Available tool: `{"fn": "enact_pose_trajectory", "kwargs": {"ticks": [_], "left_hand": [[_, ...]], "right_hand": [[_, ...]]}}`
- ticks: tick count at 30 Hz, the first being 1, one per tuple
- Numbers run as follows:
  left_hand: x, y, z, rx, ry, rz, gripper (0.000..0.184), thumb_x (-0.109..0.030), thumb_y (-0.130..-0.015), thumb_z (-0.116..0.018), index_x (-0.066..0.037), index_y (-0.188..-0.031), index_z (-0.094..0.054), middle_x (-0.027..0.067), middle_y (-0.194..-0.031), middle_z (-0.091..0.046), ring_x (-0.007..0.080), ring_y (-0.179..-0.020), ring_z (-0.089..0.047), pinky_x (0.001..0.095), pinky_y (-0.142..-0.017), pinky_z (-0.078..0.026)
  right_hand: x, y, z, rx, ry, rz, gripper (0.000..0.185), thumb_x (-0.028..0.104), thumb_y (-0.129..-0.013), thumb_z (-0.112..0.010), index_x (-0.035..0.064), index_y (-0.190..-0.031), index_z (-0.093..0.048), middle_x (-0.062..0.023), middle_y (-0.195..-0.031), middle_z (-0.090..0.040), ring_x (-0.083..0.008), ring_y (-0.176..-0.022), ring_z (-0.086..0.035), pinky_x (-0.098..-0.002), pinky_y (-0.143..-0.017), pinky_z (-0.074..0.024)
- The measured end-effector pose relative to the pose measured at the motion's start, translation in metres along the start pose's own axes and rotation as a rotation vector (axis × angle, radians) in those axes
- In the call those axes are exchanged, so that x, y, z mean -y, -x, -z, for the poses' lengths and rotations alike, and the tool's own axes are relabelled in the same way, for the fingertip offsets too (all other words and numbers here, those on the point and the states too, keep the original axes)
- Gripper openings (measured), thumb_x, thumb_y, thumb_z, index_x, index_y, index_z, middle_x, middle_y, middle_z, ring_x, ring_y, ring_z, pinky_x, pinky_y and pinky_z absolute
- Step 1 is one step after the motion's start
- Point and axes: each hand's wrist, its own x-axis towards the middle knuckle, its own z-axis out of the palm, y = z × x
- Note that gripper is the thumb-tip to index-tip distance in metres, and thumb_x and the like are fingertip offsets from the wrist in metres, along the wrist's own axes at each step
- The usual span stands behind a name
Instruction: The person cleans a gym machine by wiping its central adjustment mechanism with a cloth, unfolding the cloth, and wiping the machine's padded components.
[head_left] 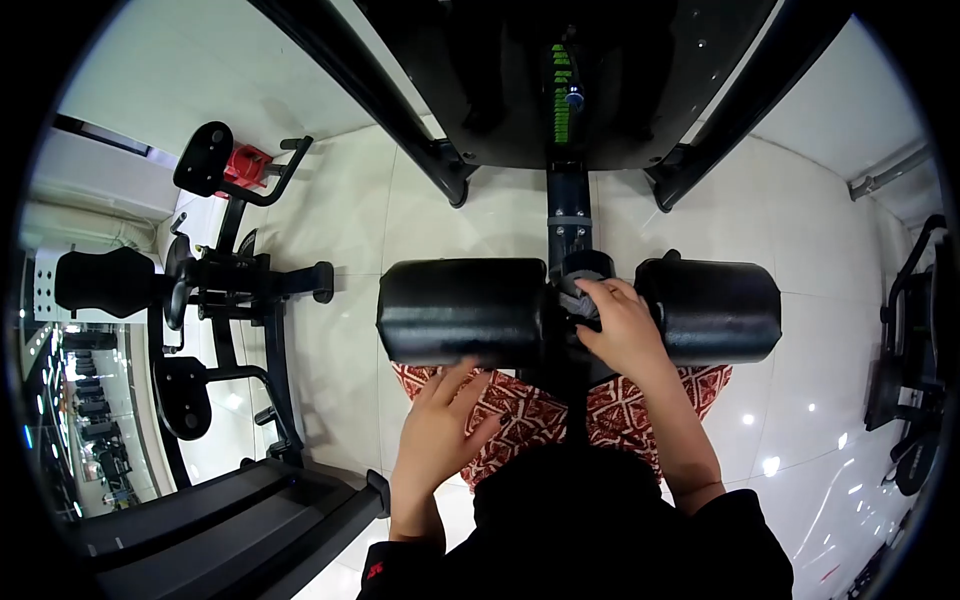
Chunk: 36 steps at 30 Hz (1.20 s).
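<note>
Where the machine (205, 275) stands: far left, well apart from both hands; it looks unlikely to cause trouble.
Left hand (435, 430): palm down, fingers loosely spread, tips at the near edge of the left pad; contact is unclear. If that pad shifts, a fingertip could be nipped against the leg beneath.
Left pad (462, 312): over the patterned cloth (512, 420) on the legs; a fold could catch under it if the leg moves.
Grey part (588, 290): between the two pads, just below the post (570, 205), under the right fingertips. A poor grip could let them slip off into the narrow gap.
Right hand (628, 325): fingers curved over the grey part, thumb apart; whether they pinch it I cannot tell. A sudden turn could trap the thumb.
Right pad (710, 312): just beside the right hand; its inner end could scrape the knuckles.
</note>
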Motion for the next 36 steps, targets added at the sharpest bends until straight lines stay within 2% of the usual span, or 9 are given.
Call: {"fn": "enact_pose_trajectory", "kwargs": {"ticks": [2, 6, 10, 16, 19, 22, 28, 34, 36], "left_hand": [[0.003, 0.005, 0.015, 0.227, 0.325, 0.25, 0.045, -0.022, -0.081, -0.07, -0.004, -0.121, -0.059, 0.0204, -0.129, -0.053, 0.0393, -0.119, -0.05, 0.0451, -0.094, -0.045], [0.023, -0.022, 0.01, -0.282, 0.169, 0.088, 0.042, -0.019, -0.083, -0.067, -0.001, -0.12, -0.058, 0.0203, -0.126, -0.055, 0.0383, -0.116, -0.052, 0.0439, -0.096, -0.044], [0.036, -0.05, -0.01, -0.352, -0.055, 0.154, 0.047, -0.019, -0.083, -0.066, -0.002, -0.126, -0.055, 0.0204, -0.134, -0.05, 0.0415, -0.124, -0.043, 0.0492, -0.103, -0.036], [0.033, -0.011, -0.047, -0.245, -0.189, 0.199, 0.061, -0.022, -0.083, -0.065, -0.002, -0.137, -0.044, 0.026, -0.145, -0.035, 0.0495, -0.133, -0.029, 0.059, -0.107, -0.026], [0.032, 0.032, -0.067, -0.189, -0.085, 0.236, 0.063, -0.019, -0.083, -0.065, -0.001, -0.138, -0.04, 0.0293, -0.147, -0.03, 0.0527, -0.134, -0.026, 0.0596, -0.108, -0.025], [0.026, 0.047, -0.065, -0.127, 0.026, 0.278, 0.062, -0.013, -0.082, -0.063, 0.0, -0.138, -0.04, 0.0289, -0.148, -0.027, 0.0528, -0.135, -0.022, 0.0583, -0.109, -0.024], [0.025, -0.007, -0.044, -0.448, 0.028, 0.309, 0.059, -0.014, -0.082, -0.061, -0.004, -0.138, -0.044, 0.0244, -0.148, -0.031, 0.0484, -0.135, -0.023, 0.0592, -0.109, -0.021], [0.019, -0.045, -0.047, -0.298, -0.224, 0.315, 0.056, -0.033, -0.087, -0.057, -0.009, -0.137, -0.048, 0.019, -0.149, -0.034, 0.0454, -0.136, -0.025, 0.0657, -0.108, -0.015], [0.022, -0.041, -0.046, -0.312, -0.228, 0.291, 0.056, -0.033, -0.086, -0.059, -0.01, -0.136, -0.049, 0.0176, -0.148, -0.035, 0.0445, -0.136, -0.026, 0.0652, -0.108, -0.015]], "right_hand": [[-0.003, -0.005, -0.007, -0.089, 0.105, 0.073, 0.053, 0.013, -0.07, -0.073, 0.0088, -0.121, -0.057, -0.0112, -0.117, -0.061, -0.0293, -0.115, -0.052, -0.0397, -0.095, -0.0391], [0.001, -0.015, -0.006, -0.044, 0.19, 0.067, 0.036, 0.014, -0.07, -0.073, 0.0107, -0.104, -0.062, -0.0057, -0.108, -0.06, -0.0265, -0.108, -0.052, -0.0385, -0.09, -0.0382], [-0.003, -0.017, -0.01, -0.039, 0.167, 0.036, 0.022, 0.016, -0.071, -0.073, 0.0119, -0.091, -0.065, -0.0036, -0.105, -0.06, -0.0248, -0.106, -0.052, -0.0423, -0.09, -0.0349], [-0.002, -0.007, -0.014, -0.435, 0.038, 0.282, 0.014, 0.015, -0.078, -0.066, 0.0091, -0.091, -0.064, -0.0061, -0.097, -0.061, -0.0248, -0.097, -0.057, -0.0427, -0.085, -0.0402], [0.002, -0.006, -0.006, -0.079, -0.098, 0.062, 0.017, 0.009, -0.074, -0.067, 0.0037, -0.09, -0.063, -0.0092, -0.11, -0.063, -0.029, -0.1, -0.059, -0.0367, -0.088, -0.0448], [0.01, -0.015, 0.009, -0.108, -0.049, 0.082, 0.018, 0.008, -0.075, -0.066, 0.0012, -0.092, -0.062, -0.0115, -0.107, -0.065, -0.031, -0.092, -0.061, -0.0347, -0.082, -0.0492], [0.003, -0.015, 0.007, -0.233, -0.175, 0.185, 0.016, 0.004, -0.078, -0.063, -0.0011, -0.093, -0.061, -0.0115, -0.107, -0.066, -0.0295, -0.097, -0.062, -0.0343, -0.084, -0.0478], [0.012, 0.002, -0.027, -0.217, -0.253, 0.272, 0.017, 0.012, -0.079, -0.068, 0.0086, -0.095, -0.063, -0.0046, -0.117, -0.064, -0.025, -0.109, -0.057, -0.0389, -0.103, -0.0271], [0.011, -0.001, -0.026, -0.251, -0.357, 0.267, 0.018, 0.01, -0.078, -0.068, 0.0079, -0.095, -0.063, -0.0048, -0.117, -0.064, -0.0256, -0.11, -0.056, -0.0389, -0.101, -0.0306]]}}
